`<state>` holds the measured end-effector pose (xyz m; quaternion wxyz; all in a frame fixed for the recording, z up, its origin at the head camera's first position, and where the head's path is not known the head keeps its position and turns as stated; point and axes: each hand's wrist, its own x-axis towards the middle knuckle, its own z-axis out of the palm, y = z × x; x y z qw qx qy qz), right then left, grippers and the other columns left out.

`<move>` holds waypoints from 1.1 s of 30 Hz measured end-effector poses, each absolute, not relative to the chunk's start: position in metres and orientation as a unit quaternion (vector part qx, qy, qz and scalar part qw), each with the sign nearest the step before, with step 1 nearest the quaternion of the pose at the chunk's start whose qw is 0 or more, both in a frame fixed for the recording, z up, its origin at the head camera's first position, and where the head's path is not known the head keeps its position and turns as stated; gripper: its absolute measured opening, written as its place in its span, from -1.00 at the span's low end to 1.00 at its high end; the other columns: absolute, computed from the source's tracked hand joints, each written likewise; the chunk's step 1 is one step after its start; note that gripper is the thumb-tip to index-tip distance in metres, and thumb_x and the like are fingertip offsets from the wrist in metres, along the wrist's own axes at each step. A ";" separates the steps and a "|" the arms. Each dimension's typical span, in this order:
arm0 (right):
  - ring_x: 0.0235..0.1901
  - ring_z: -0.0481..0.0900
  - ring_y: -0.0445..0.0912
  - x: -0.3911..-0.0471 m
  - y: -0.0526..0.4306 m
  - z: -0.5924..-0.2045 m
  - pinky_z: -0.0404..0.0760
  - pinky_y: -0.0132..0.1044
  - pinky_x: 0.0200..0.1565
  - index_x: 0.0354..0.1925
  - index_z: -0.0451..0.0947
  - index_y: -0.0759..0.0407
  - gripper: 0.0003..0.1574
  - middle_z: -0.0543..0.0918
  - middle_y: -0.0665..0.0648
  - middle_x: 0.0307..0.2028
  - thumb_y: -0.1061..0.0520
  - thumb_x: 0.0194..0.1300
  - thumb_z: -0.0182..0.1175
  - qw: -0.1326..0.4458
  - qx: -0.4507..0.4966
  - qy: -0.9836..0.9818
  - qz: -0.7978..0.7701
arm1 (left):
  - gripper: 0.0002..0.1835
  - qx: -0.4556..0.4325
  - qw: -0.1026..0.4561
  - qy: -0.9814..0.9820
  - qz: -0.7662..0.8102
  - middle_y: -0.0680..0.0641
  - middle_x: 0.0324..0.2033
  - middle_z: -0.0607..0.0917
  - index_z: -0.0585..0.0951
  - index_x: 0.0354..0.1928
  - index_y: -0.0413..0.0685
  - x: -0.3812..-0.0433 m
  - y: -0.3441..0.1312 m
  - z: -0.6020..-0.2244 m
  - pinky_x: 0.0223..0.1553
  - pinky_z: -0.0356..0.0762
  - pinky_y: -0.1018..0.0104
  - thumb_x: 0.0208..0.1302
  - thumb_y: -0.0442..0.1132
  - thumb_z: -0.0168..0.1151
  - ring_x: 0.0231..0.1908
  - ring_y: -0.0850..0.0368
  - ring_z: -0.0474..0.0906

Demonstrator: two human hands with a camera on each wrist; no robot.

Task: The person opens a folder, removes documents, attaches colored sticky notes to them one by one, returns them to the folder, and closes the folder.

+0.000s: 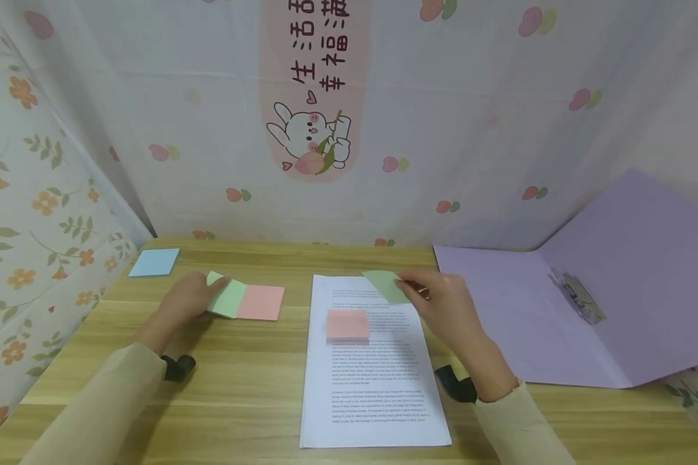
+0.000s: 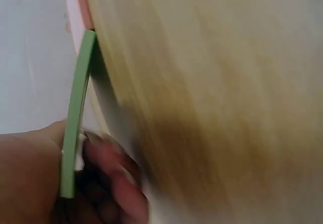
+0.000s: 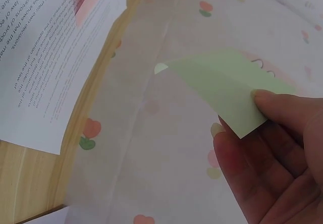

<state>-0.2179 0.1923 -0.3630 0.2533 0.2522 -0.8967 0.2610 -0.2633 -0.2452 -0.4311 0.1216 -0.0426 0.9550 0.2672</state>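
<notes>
Between thumb and fingers, my left hand (image 1: 190,294) grips the left end of a green sticky note pad (image 1: 229,298). The pad's right edge meets a pink sticky note pad (image 1: 262,303) lying on the table. In the left wrist view the green pad (image 2: 79,108) is seen edge-on, with the thumb on one side and curled fingers on the other. My right hand (image 1: 439,303) pinches a single green sticky note (image 1: 386,285) above the top of a printed document (image 1: 378,394). In the right wrist view this note (image 3: 227,85) bends slightly. A pink sticky note (image 1: 347,324) lies on the document's upper text.
A blue sticky note pad (image 1: 154,263) lies at the table's back left. On the right, an open purple folder (image 1: 488,290) with a metal clip (image 1: 580,297) has its cover raised. A patterned cloth (image 1: 209,129) hangs behind the wooden table (image 1: 232,400).
</notes>
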 end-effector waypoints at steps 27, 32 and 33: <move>-0.43 0.77 -0.04 -0.217 0.193 -0.361 0.75 -0.19 -0.33 -0.19 0.78 0.26 -0.84 0.83 0.17 -0.33 0.29 0.21 0.41 0.241 0.245 -0.903 0.257 | -0.20 -0.042 0.126 0.990 0.056 -0.18 -0.47 0.59 0.65 -0.09 -0.36 -0.250 -0.223 -0.419 -0.50 0.44 0.13 0.52 0.31 -0.23 -0.48 -0.01 0.48; -0.45 0.77 -0.04 -0.217 0.192 -0.362 0.74 -0.20 -0.35 -0.20 0.78 0.25 -0.84 0.83 0.17 -0.34 0.28 0.19 0.43 0.247 0.245 -0.903 0.253 | -0.24 -0.058 0.129 0.987 0.081 -0.03 -0.65 0.40 0.60 -0.36 -0.28 -0.247 -0.221 -0.410 -0.52 0.25 0.26 0.54 0.29 -0.25 -0.59 0.13 0.31; -0.45 0.78 -0.04 -0.217 0.192 -0.362 0.74 -0.20 -0.35 -0.20 0.78 0.25 -0.84 0.83 0.17 -0.34 0.27 0.19 0.43 0.248 0.246 -0.902 0.253 | -0.26 -0.062 0.122 0.986 0.091 0.00 -0.68 0.36 0.57 -0.43 -0.24 -0.246 -0.220 -0.408 -0.53 0.22 0.27 0.55 0.28 -0.26 -0.62 0.15 0.27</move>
